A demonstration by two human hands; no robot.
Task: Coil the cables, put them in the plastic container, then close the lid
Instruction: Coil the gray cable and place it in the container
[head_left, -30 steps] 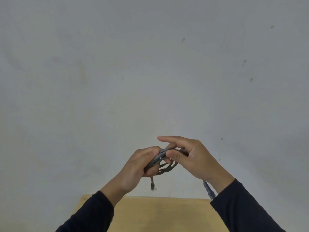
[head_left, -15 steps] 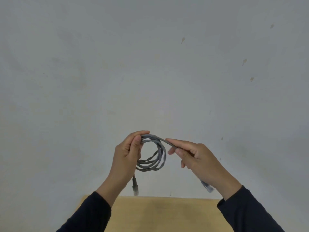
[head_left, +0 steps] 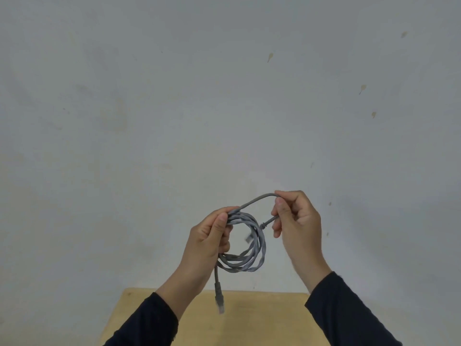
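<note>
Coiling step, cable held in the air above the counter [head_left: 262, 318]. The left hand [head_left: 208, 239] closes around the stacked loops of the grey cable [head_left: 257, 248] at the coil's upper left, pinching them so the turns cannot spring apart; one connector [head_left: 219, 299] hangs free below the wrist. The right hand [head_left: 295, 218], fingers curled narrow, grips the loose tail just beside the coil, apparently to wind it around the bundle and bind it. The other plug shows blurred inside the ring. Neither the plastic container nor its lid is in view.
</note>
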